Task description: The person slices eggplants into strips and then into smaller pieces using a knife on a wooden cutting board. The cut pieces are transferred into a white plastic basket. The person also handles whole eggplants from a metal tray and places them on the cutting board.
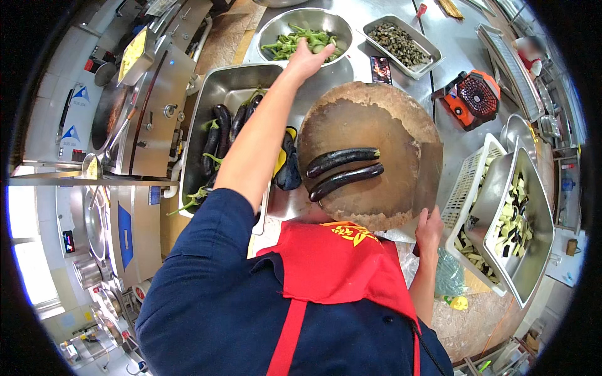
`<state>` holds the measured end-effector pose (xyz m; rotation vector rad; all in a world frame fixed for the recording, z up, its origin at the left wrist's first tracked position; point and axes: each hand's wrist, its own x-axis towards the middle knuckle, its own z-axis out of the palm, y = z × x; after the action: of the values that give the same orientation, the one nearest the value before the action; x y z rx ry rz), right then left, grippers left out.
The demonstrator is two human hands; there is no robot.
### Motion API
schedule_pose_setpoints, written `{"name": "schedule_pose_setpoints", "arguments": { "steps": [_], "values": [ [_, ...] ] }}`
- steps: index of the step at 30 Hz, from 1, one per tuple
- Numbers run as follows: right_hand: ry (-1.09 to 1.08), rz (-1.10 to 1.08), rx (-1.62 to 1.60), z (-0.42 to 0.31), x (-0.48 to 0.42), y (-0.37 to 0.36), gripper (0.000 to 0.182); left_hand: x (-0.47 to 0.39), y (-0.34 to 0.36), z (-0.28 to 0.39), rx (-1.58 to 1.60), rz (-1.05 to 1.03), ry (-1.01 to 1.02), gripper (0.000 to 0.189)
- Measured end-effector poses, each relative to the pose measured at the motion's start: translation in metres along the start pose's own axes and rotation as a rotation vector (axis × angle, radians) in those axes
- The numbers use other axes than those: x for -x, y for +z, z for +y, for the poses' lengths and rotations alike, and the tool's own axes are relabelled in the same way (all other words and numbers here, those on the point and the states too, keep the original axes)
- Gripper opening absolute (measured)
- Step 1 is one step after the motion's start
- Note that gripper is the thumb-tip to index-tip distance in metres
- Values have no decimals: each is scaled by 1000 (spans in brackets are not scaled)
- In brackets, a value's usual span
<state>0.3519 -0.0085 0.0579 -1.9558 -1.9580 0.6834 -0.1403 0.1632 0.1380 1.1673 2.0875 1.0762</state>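
Note:
My left hand [310, 58] is at the near rim of a steel bowl [347, 28] of green eggplant stem ends [296, 40], its fingers over the pieces; whether it grips any I cannot tell. My right hand [429, 230] holds a cleaver [428, 174] by the handle, the broad blade lying over the right edge of a round wooden chopping block [367, 117]. Two dark eggplants [342, 160] with their stems cut off lie side by side on the block. Several whole eggplants [223, 127] with stems lie in a deep steel pan [235, 70] at the left.
Right of the block stand a white plastic basket [458, 192] and a steel pan [541, 235] of cut eggplant [515, 221]. Behind are an orange fan [475, 96], a phone [381, 70] and a tray [435, 58] of dark chopped food. A person [530, 54] stands far right.

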Motion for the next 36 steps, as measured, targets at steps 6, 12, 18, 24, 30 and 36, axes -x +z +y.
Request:
{"name": "schedule_pose_setpoints", "arguments": {
  "steps": [6, 12, 18, 24, 30, 36],
  "values": [
    [21, 19, 18, 0, -3, 5, 26, 175, 28, -16, -584, -396, 307, 107],
    [39, -58, 128, -15, -9, 0, 25, 249, 87, -63, -850, -398, 420, 104],
    [-75, -23, 210, -20, -11, 10, 19, 184, 111, -51, -680, -508, 1040, 97],
    [-146, -125, 245, -36, 20, 16, 20, 176, 114, -64, -428, -639, 1101, 90],
    [-72, -247, -4, -45, 48, 6, 23, 206, 90, -70, -405, -467, 989, 74],
    [-24, -232, -85, -46, 34, -12, 21, 200, 99, -58, -529, -582, 835, 52]
  ]
}}
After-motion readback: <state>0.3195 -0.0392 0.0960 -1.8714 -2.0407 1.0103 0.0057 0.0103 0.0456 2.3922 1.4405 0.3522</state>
